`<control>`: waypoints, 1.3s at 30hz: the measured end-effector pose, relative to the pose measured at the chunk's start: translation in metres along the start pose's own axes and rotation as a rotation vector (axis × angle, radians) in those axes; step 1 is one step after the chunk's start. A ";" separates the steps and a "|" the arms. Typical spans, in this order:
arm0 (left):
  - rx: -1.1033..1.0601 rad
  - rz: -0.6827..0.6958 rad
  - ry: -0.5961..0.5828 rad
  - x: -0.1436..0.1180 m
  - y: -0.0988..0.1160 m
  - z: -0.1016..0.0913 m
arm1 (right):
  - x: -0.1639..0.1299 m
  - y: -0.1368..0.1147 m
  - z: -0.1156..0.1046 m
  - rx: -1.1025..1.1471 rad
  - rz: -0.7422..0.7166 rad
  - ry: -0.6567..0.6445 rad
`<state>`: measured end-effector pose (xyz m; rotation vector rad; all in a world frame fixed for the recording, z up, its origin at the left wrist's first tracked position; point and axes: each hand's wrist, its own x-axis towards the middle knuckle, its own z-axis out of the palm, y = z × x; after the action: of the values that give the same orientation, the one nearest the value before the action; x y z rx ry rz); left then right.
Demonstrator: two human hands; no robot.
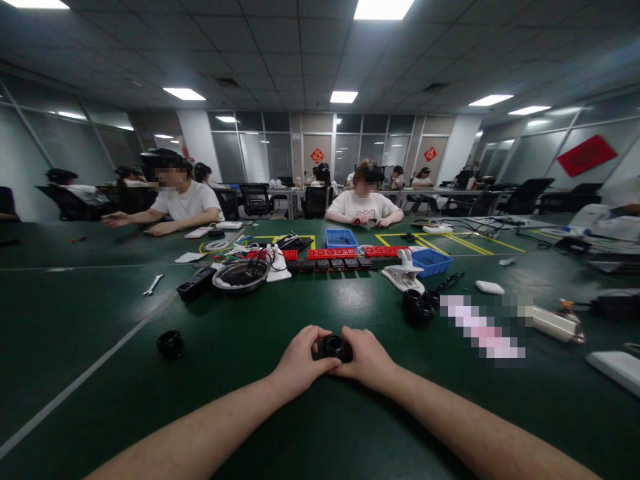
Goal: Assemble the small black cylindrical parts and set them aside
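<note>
A small black ring part is pinched between the left hand and the right hand at lower centre of the frame, just above the green mat (matte, felt-like). A fitting or twisting step seems in hand; a firm grip appears needed next. The part looks round, hard, glossy plastic

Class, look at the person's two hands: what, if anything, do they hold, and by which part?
Both hands grip one small black round part on the green table: left hand on its left side, right hand on its right side.
</note>
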<state>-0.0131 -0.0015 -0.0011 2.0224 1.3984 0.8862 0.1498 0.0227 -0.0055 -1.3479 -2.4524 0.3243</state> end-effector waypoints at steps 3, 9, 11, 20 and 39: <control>-0.014 -0.005 0.007 0.000 -0.001 0.000 | -0.002 -0.003 -0.001 -0.091 -0.023 0.043; -0.040 0.086 -0.071 0.004 -0.006 -0.005 | 0.000 0.012 -0.017 0.117 -0.240 -0.147; -0.053 0.106 -0.100 0.005 -0.007 -0.006 | 0.002 0.017 -0.022 0.173 -0.278 -0.230; -0.066 0.089 -0.100 0.004 -0.008 -0.005 | 0.003 0.018 -0.009 0.183 -0.197 -0.134; -0.069 0.043 -0.067 0.006 -0.011 -0.002 | -0.002 0.004 -0.010 0.209 -0.195 -0.049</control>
<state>-0.0200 0.0074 -0.0061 2.0183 1.2762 0.8645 0.1572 0.0235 0.0020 -1.0178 -2.4842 0.5535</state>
